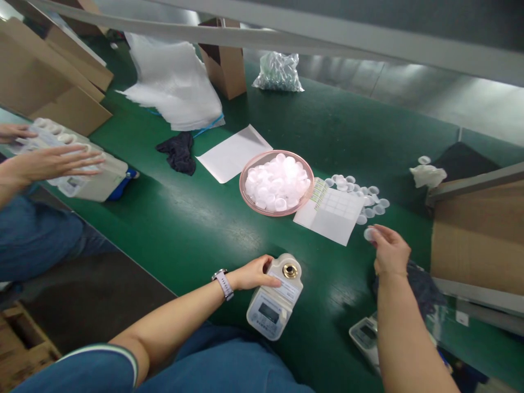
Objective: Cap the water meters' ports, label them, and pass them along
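On the near side of the pink bowl [262, 210], the left hand [254, 274] reaches inward, fingers gripping the meter [269, 311]; right of the bowl, the right hand [392, 250] stretches forward, wrist bent left, fingers pinching a translucent cap [369, 234].

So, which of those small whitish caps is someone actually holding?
The cap pinched in the right hand. The scattered caps lie beside the printed sheet, and others sit heaped in the pink bowl.

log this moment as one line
left hand: gripping meter | right hand: pinching white cap | pink bowl: heaped with caps | other caps: on green table
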Demonstrator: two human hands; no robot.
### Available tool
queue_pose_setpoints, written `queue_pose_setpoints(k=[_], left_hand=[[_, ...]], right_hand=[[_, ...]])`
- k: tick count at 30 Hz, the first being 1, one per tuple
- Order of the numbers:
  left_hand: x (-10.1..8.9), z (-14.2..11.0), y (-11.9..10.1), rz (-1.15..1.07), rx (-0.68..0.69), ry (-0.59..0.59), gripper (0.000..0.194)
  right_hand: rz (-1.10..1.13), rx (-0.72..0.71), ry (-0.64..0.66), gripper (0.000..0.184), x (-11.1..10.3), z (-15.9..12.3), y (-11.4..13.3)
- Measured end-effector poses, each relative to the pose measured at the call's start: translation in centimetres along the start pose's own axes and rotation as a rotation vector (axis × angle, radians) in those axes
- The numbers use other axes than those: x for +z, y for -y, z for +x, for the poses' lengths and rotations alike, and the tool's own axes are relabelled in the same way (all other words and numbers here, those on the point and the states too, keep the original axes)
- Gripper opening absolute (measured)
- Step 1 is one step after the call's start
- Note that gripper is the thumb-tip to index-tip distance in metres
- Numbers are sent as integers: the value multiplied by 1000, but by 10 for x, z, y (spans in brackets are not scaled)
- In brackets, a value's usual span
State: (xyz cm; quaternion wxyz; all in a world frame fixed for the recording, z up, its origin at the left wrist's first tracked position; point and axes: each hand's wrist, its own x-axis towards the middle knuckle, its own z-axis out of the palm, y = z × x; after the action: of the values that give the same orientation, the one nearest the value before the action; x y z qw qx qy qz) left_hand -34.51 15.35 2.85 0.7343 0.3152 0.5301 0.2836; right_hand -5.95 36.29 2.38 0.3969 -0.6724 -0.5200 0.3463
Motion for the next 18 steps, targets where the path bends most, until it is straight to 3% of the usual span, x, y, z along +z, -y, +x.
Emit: queue_pose_setpoints(k=[2,4,5,7,9,13,18], left_hand=[[2,1,0,18,-2,-7,64],[4,2,1,62,6,-21,64],[5,3,1,86,11,-30,64],[6,3,2,131,21,-45,63],[6,4,3,172,31,-58,64],[5,3,3,239,40,-85,64],[5,2,2,270,54,-93,59]], right_hand=[[279,127,326,28,3,-60,30],[325,187,610,25,9,-118,51],[322,187,689,23,14,-143,58],[307,143,699,19,25,-177,62],[296,38,615,14,35,-192,57],[244,-125,520,7,46,-193,47],[224,-63,552,9,46,-182,53]])
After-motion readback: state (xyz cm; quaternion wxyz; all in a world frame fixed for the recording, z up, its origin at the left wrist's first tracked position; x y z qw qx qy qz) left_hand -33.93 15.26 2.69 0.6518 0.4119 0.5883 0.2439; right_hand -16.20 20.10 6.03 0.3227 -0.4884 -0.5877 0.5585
